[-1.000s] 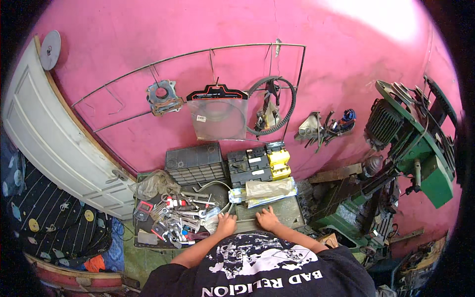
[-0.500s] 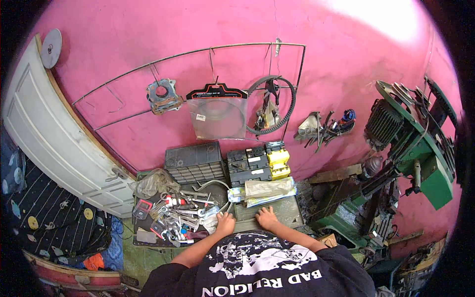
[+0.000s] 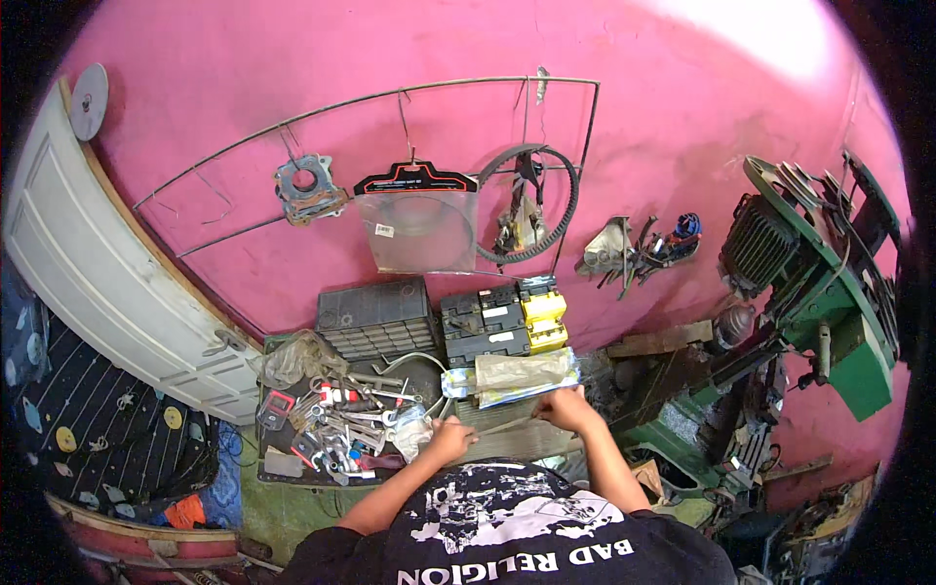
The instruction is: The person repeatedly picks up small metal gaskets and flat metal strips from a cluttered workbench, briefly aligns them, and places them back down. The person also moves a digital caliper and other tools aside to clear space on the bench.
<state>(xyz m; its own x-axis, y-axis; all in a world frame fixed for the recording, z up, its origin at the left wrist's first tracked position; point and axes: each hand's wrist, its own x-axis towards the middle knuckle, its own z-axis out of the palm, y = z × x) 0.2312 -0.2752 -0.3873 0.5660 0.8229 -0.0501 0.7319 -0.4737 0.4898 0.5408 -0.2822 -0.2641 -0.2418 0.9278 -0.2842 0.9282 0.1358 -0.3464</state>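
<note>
A thin, flat grey-green sheet lies across the front of the worktop, close to my body. My left hand is closed at its left edge, beside the heap of tools. At the sheet's far right corner, my right hand has its fingers pinched together on it. The sheet's edge runs as a pale line between both hands; its underside is hidden. Just beyond lies a folded beige cloth or paper on a patterned blue-and-yellow wrapper, near my right fingers.
Wrenches and other hand tools are heaped on the left. Behind stand a dark ribbed case and black-and-yellow boxes. A green machine is on the right, a white door on the left. Parts hang from a wall rack.
My right hand has moved right and away from me, to the corner by the wrapper. The left hand has shifted slightly nearer. A pale sheet edge now shows between them.
</note>
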